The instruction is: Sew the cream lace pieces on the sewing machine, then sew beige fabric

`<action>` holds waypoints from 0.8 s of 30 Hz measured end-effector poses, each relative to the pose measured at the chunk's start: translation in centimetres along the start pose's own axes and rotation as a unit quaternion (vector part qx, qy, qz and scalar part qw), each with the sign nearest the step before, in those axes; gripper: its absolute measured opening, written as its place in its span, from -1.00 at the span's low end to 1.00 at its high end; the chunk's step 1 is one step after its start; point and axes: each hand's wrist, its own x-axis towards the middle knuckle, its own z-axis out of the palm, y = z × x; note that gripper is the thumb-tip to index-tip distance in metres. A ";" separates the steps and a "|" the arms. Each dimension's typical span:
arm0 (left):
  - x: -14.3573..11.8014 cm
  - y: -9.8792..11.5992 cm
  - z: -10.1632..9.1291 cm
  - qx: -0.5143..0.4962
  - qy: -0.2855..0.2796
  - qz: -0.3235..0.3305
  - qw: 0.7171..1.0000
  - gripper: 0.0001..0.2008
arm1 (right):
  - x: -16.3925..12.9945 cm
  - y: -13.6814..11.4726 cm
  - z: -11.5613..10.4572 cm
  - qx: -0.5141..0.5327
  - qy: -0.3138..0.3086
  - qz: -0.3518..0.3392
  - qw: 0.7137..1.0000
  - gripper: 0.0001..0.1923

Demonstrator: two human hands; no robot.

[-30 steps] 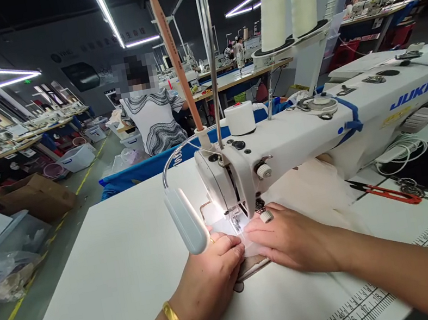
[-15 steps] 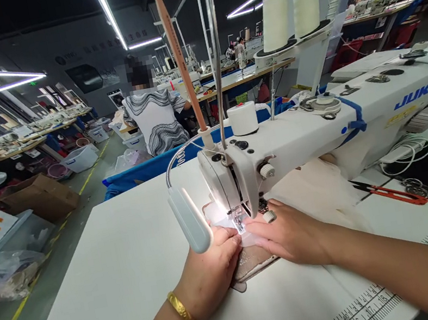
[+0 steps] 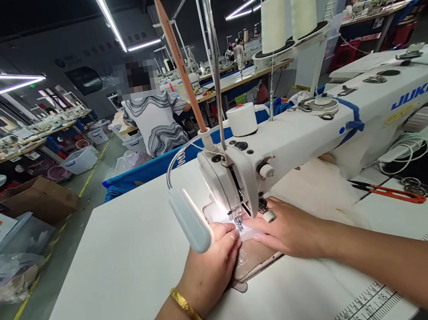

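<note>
While my left hand (image 3: 211,265) and right hand (image 3: 292,230) press flat, fingers spread, on the fabric (image 3: 251,257), it lies on the desk (image 3: 128,285) between them, its front edge under the needle (image 3: 238,221) just ahead; both hands sit equally near, gripping nothing.

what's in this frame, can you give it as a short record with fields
place: workshop with rows of sewing tables
machine: white JUKI sewing machine on a white table
left hand: left hand, gold bangle on the wrist, pressing the fabric piece left of the needle
right hand: right hand flat on the same piece, right of the needle
lamp: small lamp lit over the needle area
nearby: red snips, two thread cones
others: seated person behind
</note>
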 end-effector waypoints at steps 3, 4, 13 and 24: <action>0.2 -0.3 0.0 -0.002 -0.035 -0.051 0.998 -0.80 | 0.0 0.2 0.2 0.008 0.006 -0.007 1.000 -0.80; 0.3 -0.3 -0.1 0.008 -0.049 -0.068 0.996 -0.79 | 0.0 0.3 0.3 0.006 0.015 -0.012 1.000 -0.80; -0.2 2.5 -2.4 0.046 -0.062 -0.056 0.995 -0.57 | -1.3 0.1 0.1 0.076 0.085 -0.138 0.984 -0.76; -0.5 2.0 -1.2 -0.074 -0.090 -0.054 0.992 -0.73 | -1.1 0.4 0.3 -0.022 -0.024 -0.124 0.992 -0.89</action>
